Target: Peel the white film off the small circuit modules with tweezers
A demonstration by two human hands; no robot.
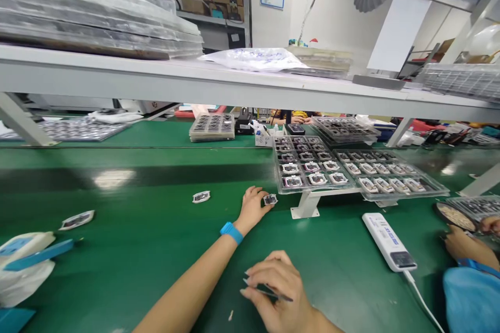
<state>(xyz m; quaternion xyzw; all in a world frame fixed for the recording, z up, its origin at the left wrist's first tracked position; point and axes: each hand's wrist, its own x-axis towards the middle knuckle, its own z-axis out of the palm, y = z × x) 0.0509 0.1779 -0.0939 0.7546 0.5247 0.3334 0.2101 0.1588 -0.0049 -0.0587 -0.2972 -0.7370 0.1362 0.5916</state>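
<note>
My left hand (250,210), with a blue band at its wrist, reaches forward over the green bench. Its thumb and forefinger are closed on a small white-framed electronic part (270,199), just left of the raised trays. Nearer to me, my right hand (283,289) is held above the bench, its fingers pinching a pair of thin metal tweezers (273,294). Another white-framed part (201,197) lies to the left of my left hand. Farther left is one more such part (77,220). A clear compartment tray (278,166) full of similar parts sits on a white stand.
A second filled tray (437,190) adjoins on the right. Below it lies a white power strip (389,242) with its cable. At the right edge a co-worker's hand (469,247) is beside a round dish (455,217). A loaded shelf (234,83) spans overhead. White-and-blue items (27,260) lie at left.
</note>
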